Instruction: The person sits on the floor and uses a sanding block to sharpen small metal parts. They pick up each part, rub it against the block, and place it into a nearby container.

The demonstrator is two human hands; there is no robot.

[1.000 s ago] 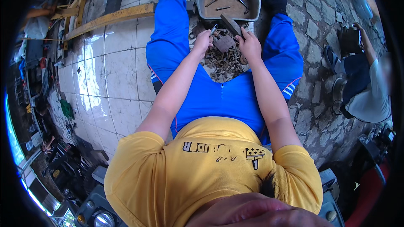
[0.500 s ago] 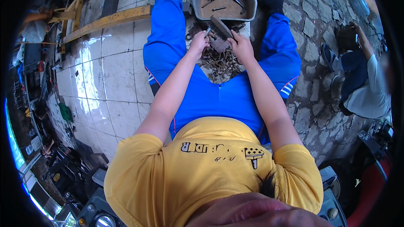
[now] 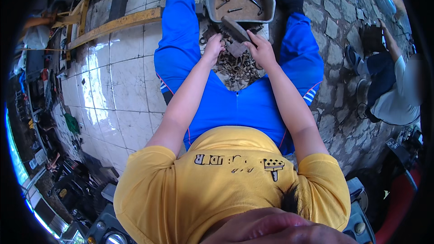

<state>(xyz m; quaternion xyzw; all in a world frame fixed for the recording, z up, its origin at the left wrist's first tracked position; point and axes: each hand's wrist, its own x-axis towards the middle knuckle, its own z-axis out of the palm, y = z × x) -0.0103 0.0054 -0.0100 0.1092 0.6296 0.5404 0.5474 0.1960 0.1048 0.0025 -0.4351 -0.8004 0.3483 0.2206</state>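
Note:
My right hand (image 3: 262, 50) is closed round the end of a dark wire brush (image 3: 237, 30), its long back tilted up to the left. Left of it, my left hand (image 3: 213, 48) is pinched closed between my knees, fingers near the brush. It seems to grip a small metal rod, mostly hidden by the brush now. Under both hands lies a pile of small rusty metal parts (image 3: 236, 73), with a flat greyish piece (image 3: 236, 49) on it. Just beyond stands a grey plastic basin (image 3: 274, 7) with brownish contents and several metal tools or rods, one a long curved rod (image 3: 254, 4).
A yellow wooden frame (image 3: 118, 26) lies on white floor tiles (image 3: 124, 79) at the left. Rough stone paving (image 3: 332, 31) covers the right. A person in a light shirt (image 3: 394, 101) sits at the far right. Dark machine parts (image 3: 68, 192) crowd the lower left.
The brush has shifted slightly left and tilted, now covering the shiny rod that showed above my left fingers. Both hands stay in nearly the same place.

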